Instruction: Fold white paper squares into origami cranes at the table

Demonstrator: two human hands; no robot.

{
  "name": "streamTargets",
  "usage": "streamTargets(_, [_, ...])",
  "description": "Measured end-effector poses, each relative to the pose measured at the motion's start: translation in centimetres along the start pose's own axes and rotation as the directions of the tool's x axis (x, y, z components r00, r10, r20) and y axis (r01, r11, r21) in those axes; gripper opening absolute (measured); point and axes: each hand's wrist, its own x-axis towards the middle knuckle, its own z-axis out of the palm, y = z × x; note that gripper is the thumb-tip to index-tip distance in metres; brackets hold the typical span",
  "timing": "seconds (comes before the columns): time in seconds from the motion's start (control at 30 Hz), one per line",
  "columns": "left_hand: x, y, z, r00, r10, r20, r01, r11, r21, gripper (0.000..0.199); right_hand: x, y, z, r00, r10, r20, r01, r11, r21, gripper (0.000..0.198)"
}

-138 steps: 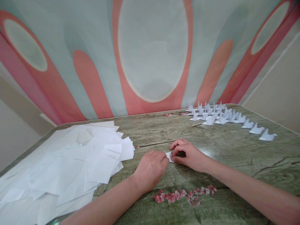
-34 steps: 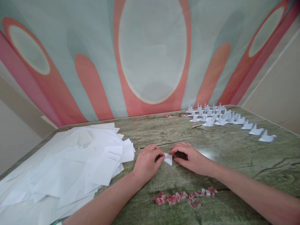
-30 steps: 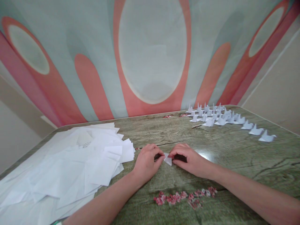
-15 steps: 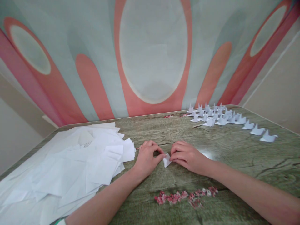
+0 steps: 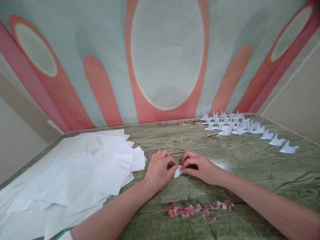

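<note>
Between my two hands, just above or on the wooden table, is a small piece of folded white paper (image 5: 178,171). My left hand (image 5: 160,168) pinches its left edge with thumb and forefinger. From the other side, my right hand (image 5: 200,167) grips its right edge, thumb below and fingers above. The fingertips hide parts of the folds. Several finished white paper cranes (image 5: 238,128) stand in rows at the back right, apart from my hands.
A large heap of white paper sheets (image 5: 75,176) covers the table's left side. The wood-grain table (image 5: 190,140) has pink flower prints (image 5: 190,210) near its front. A patterned backdrop (image 5: 167,60) rises behind the back edge.
The folded paper now looks narrower, its flaps drawn in between my fingers. My right fingers have shifted slightly on it. The whole view has moved a little.
</note>
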Motion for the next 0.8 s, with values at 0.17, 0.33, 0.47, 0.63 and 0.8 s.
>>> streamTargets(0.17, [-0.8, 0.5, -1.5, 0.983, 0.133, 0.125, -0.133, 0.991, -0.012, 0.012, 0.1, -0.5, 0.0, 1.0, 0.012, -0.001, -0.012, 1.0, -0.005, 0.008])
streamTargets(0.33, [-2.5, 0.8, -2.4, 0.928, 0.261, 0.266, -0.289, 0.954, 0.075, 0.025, 0.2, -0.8, 0.1, 0.999, 0.036, -0.02, -0.037, 0.999, -0.017, 0.005])
streamTargets(0.47, [-4.1, 0.6, -2.2, 0.919, 0.29, 0.266, -0.324, 0.942, 0.091, 0.046, 0.2, -1.1, 0.3, 0.998, 0.056, -0.027, -0.057, 0.998, -0.026, 0.006])
streamTargets(0.63, [-4.7, 0.4, -2.2, 0.901, 0.304, 0.31, -0.322, 0.947, 0.005, 0.057, 0.2, -1.4, 0.2, 0.997, 0.075, -0.027, -0.076, 0.996, -0.038, 0.009])
streamTargets(0.8, [-4.4, 0.5, -2.4, 0.911, 0.285, 0.298, -0.282, 0.958, -0.053, 0.048, 0.2, -1.4, 0.3, 0.998, 0.065, -0.022, -0.066, 0.996, -0.055, 0.009])
